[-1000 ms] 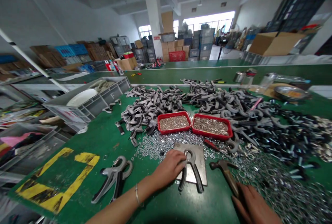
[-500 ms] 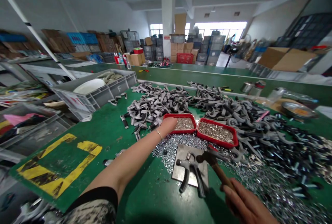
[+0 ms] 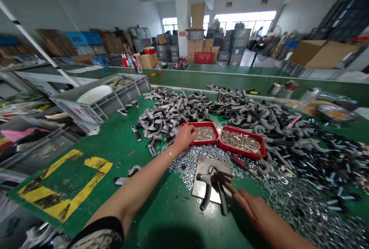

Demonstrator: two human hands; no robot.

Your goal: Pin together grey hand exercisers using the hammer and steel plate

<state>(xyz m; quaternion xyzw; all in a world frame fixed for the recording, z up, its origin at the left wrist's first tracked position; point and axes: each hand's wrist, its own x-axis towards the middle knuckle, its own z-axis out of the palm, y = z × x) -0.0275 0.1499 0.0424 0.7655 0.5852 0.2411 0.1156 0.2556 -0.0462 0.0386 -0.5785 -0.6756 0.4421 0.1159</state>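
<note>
My left hand (image 3: 185,136) is at the left end of a red tray of small metal pins (image 3: 205,133), fingers together; whatever they pinch is too small to make out. My right hand (image 3: 250,205) is closed on the wooden handle of a hammer (image 3: 229,186). The hammer's dark head overlaps a grey and black hand grip (image 3: 206,187) lying on a square metal plate (image 3: 198,191). A second red tray (image 3: 242,142), holding longer pins, stands beside the first. Loose metal nuts (image 3: 184,168) lie around the plate's upper left.
Piles of grey handles (image 3: 173,110) lie behind the trays. Metal rings (image 3: 305,210) and black parts with bolts (image 3: 325,172) spread at the right. A grey crate (image 3: 115,99) stands at the left, and a metal bowl (image 3: 336,113) at the far right.
My left hand has drawn back slightly toward the tray's left edge. My right hand and the hammer have moved left and up, bringing the hammer head over the hand grip. The view has shifted slightly.
</note>
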